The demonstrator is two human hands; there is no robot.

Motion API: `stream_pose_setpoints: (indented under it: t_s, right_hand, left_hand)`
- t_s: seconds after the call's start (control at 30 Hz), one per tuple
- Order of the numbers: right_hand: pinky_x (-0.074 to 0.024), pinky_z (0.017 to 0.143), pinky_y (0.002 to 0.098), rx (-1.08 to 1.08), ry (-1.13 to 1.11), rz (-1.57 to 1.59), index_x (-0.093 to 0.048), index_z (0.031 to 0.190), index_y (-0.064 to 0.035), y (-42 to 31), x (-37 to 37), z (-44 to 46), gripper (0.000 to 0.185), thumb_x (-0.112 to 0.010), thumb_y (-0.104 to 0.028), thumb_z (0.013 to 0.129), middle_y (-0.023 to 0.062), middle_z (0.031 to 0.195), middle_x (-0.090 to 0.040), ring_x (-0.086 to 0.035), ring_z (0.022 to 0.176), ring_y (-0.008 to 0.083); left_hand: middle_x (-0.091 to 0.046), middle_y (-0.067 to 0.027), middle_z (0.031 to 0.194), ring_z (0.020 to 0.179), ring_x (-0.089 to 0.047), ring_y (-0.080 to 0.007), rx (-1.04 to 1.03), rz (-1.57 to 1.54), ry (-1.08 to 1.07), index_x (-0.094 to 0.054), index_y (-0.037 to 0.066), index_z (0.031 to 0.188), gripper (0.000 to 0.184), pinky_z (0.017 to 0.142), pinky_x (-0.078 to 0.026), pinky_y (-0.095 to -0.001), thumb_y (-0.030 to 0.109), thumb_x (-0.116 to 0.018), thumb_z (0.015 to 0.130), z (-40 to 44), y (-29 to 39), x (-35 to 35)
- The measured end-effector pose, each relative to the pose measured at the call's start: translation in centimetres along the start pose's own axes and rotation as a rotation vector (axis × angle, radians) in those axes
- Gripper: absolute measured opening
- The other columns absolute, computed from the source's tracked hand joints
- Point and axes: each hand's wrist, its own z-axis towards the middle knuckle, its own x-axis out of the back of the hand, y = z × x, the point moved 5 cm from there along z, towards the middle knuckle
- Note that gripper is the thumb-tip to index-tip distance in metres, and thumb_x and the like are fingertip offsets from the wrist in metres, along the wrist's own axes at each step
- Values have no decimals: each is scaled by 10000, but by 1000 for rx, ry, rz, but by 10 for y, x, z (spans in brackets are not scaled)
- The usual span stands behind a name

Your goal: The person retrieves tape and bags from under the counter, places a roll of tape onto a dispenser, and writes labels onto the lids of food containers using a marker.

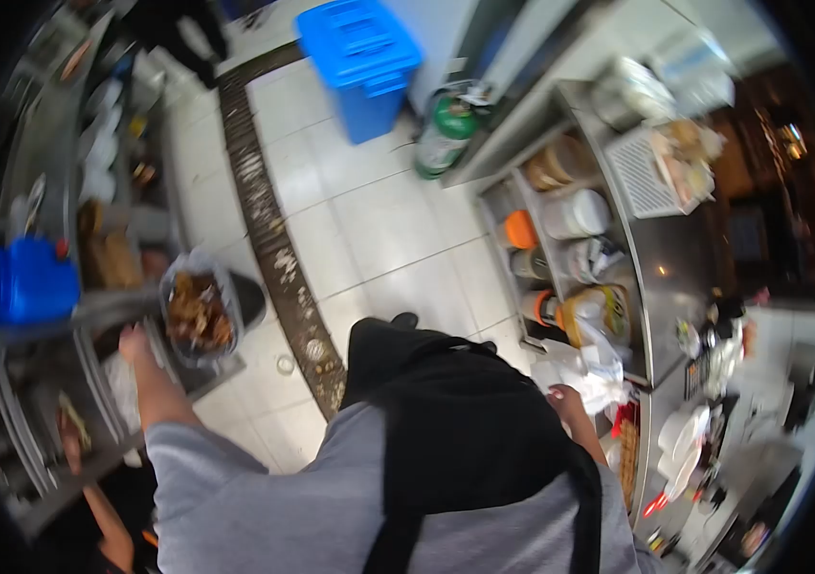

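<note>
My left hand [130,342] reaches out at the left, over the steel counter, close to the bin of scraps [199,311]. Its fingers are smeared, and a pale translucent thing [120,383] lies just below it; I cannot tell whether they touch. At the other side, my right hand [563,396] hangs low beside a crumpled white plastic bag [601,371] at the shelf unit. Blur hides how its fingers are set and whether it grips the bag. Between my hands are my black apron and grey shirt.
A lidded blue bin [361,72] and a green gas cylinder [447,132] stand ahead. A dirty floor drain [268,225] crosses the white tiles. Tubs fill the steel shelves [632,277] at right. Another person's hand [72,450] works at lower left, near a blue container [34,280].
</note>
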Motion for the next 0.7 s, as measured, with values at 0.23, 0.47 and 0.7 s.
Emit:
stream_pose_setpoints:
  t_s: [0.23,0.47,0.7]
  right_hand:
    - [-476,833,435,94,39,20,-655,1019,-71,-14,-31,-2,236,-594,-210,838,184,969,-657,-611,923,357]
    - [-494,797,413,-11,289,352,-660,983,-67,-2,12,-34,186,-604,-176,843,157,938,-665,-624,892,334]
    - [-495,669,314,33,595,779,-661,975,-34,45,128,-66,153,-620,-136,868,107,837,-663,-624,710,205]
  left_hand:
    - [-656,-127,808,737,-617,-243,-564,-118,-400,-596,55,855,95,649,-502,-349,139,-600,810,-232,245,-111]
    - [-514,-24,556,475,-450,-89,-1477,-678,-1431,-581,26,670,304,462,-358,-261,202,-586,917,-676,570,156]
    - [-593,-10,676,496,-513,-121,-2749,-1645,-1135,-633,100,808,80,467,-440,-243,92,-673,740,-841,567,489]
